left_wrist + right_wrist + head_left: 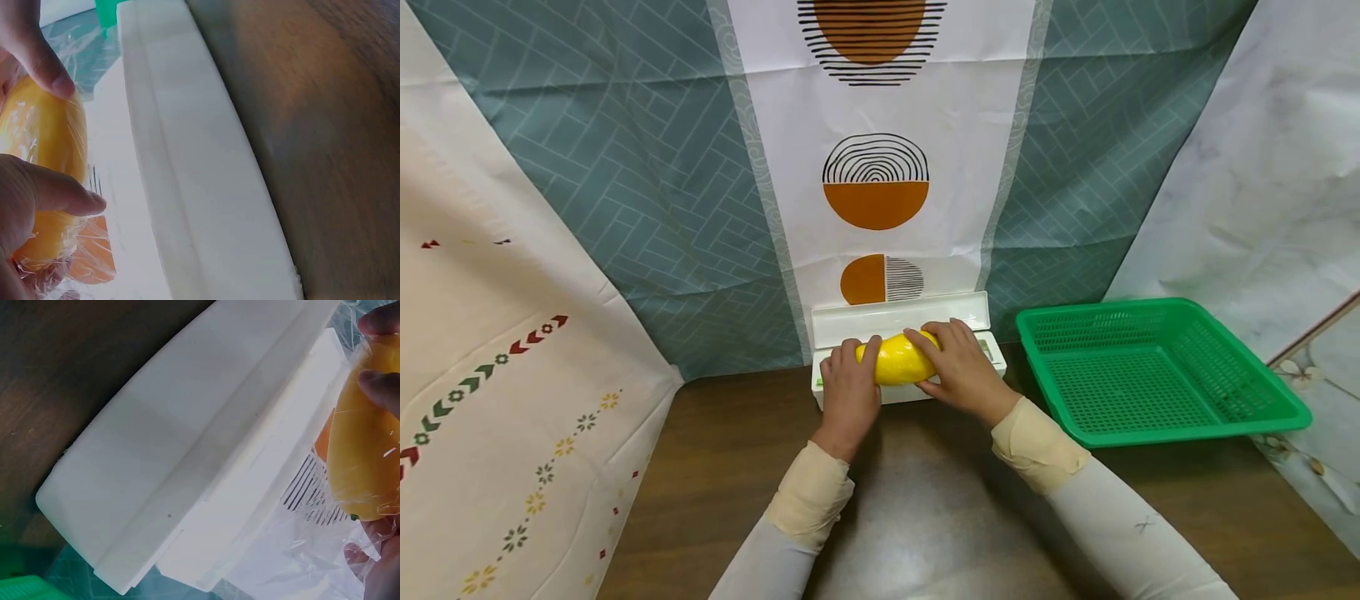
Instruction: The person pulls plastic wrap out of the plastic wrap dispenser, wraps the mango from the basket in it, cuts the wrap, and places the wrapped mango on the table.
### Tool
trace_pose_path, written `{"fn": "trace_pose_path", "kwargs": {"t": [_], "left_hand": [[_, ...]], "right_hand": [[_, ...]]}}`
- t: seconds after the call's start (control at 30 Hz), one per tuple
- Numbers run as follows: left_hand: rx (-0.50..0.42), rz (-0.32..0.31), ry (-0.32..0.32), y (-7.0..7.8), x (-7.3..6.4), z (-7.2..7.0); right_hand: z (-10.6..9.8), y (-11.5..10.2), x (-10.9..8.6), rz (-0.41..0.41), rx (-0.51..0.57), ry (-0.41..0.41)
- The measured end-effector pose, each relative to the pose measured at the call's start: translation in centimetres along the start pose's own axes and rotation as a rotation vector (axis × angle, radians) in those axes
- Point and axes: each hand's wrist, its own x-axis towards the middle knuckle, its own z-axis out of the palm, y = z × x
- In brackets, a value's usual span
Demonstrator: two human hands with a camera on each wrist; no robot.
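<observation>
A smooth, elongated yellow fruit (901, 360) is held between both hands above a white box (910, 393) with its lid (955, 310) raised. Clear cling film (369, 540) covers the fruit, with loose creased film hanging at its ends. My left hand (850, 392) grips the left end, its thumb lying across the near side. At the right end my right hand (958, 371) holds it with fingers and thumb. In the right wrist view a small dark green tip shows on the fruit. The exact kind of fruit is unclear.
A green plastic basket (1150, 437) stands to the right on the brown wooden table (730, 467). Behind the box hangs a patterned teal and white cloth (677, 208). Further cloths hang at the left and right sides.
</observation>
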Motion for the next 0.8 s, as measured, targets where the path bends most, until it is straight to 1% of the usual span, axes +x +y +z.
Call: {"fn": "trace_pose_path", "kwargs": {"t": [0.1, 0.2, 0.33, 0.57, 0.7, 0.8], "left_hand": [[-0.013, -0.004, 0.023, 0.1, 0.2, -0.1], [-0.018, -0.006, 0.031, 0.2, 0.5, -0.2], [-0.026, -0.008, 0.049, 0.3, 0.7, -0.4], [-0.035, -0.01, 0.106, 0.3, 1.3, -0.3], [-0.027, -0.012, 0.116, 0.1, 1.6, -0.4], [-0.029, -0.019, 0.104, 0.0, 1.6, -0.5]], "right_hand": [[-0.1, 0.1, 0.2, -0.015, 0.0, 0.036], [-0.3, 0.1, 0.5, -0.021, 0.002, 0.059], [-0.5, 0.1, 0.8, -0.026, -0.003, 0.072], [-0.4, 0.5, 1.4, -0.036, -0.031, 0.087], [-0.4, 0.5, 1.6, -0.032, -0.032, 0.099], [-0.3, 0.5, 1.7, -0.033, -0.031, 0.102]]}}
